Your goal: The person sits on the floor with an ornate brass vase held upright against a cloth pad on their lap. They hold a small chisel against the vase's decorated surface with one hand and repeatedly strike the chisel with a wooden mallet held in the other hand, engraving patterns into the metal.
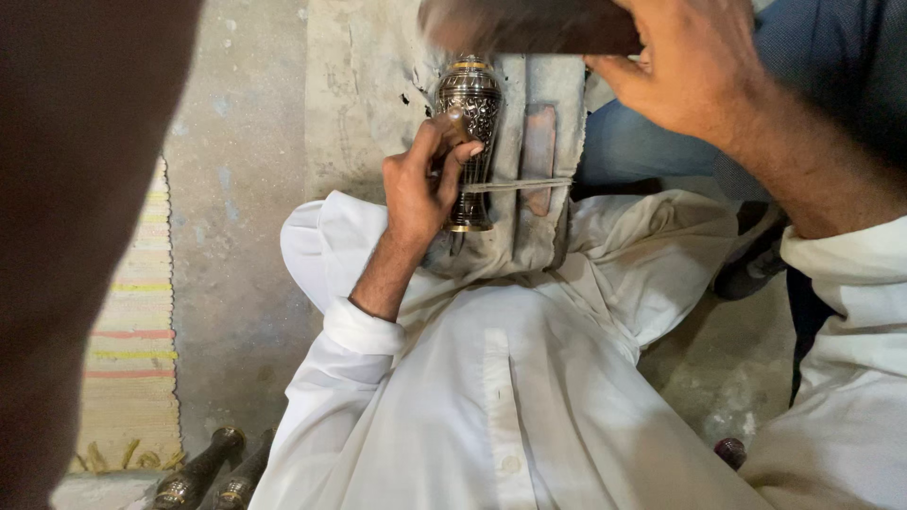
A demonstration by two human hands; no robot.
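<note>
Vase [470,104] upright-looking on grey pad [529,227], long axis running away from body; left hand [420,189] fingers pinching a small tool against it; right hand [690,71] above, gripping a blurred block [529,24].

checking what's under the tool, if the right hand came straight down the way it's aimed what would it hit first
Probably the engraved metal vase: the right hand holds a dark blurred tool right above it, where the left hand pinches something small against the vase. Depth is unclear.
</note>
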